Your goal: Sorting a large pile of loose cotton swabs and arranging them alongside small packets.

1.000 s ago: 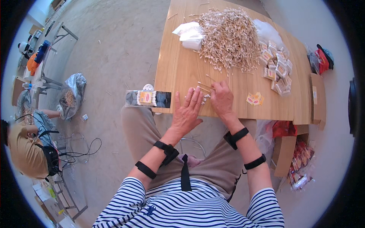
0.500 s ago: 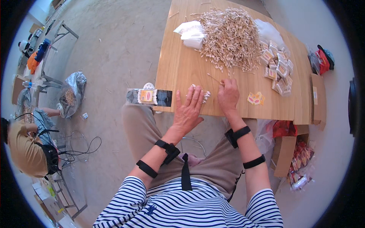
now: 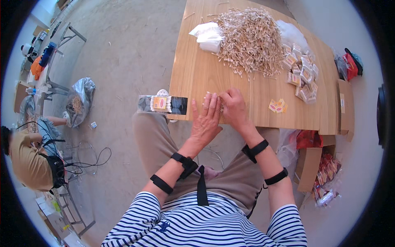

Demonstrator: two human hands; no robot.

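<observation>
My left hand [image 3: 205, 119] lies with fingers stretched out over a small row of cotton swabs [image 3: 208, 94] at the table's near edge; the fingers cover most of the row. Closed against the right side of that row is my right hand [image 3: 234, 108], its fingertips pinched at the swabs; the swab in them is mostly hidden. To the left, a bundle of swabs with an orange and white card [image 3: 161, 103] rests on a dark, clear-edged strip [image 3: 179, 105] that juts past the table edge. Several small orange and white cards [image 3: 278, 106] lie right of my hands.
A large heap of loose cotton swabs [image 3: 249, 39] covers the far middle of the wooden table [image 3: 193, 61]. White plastic bags [image 3: 209, 36] sit beside it. Filled swab packs [image 3: 303, 74] are piled at right. Cardboard boxes [image 3: 307, 166] stand below; a person [image 3: 31, 160] sits at far left.
My right hand has moved left from beside the heap to the row under my left hand, bringing a cotton swab. My left hand stays nearly in place.
</observation>
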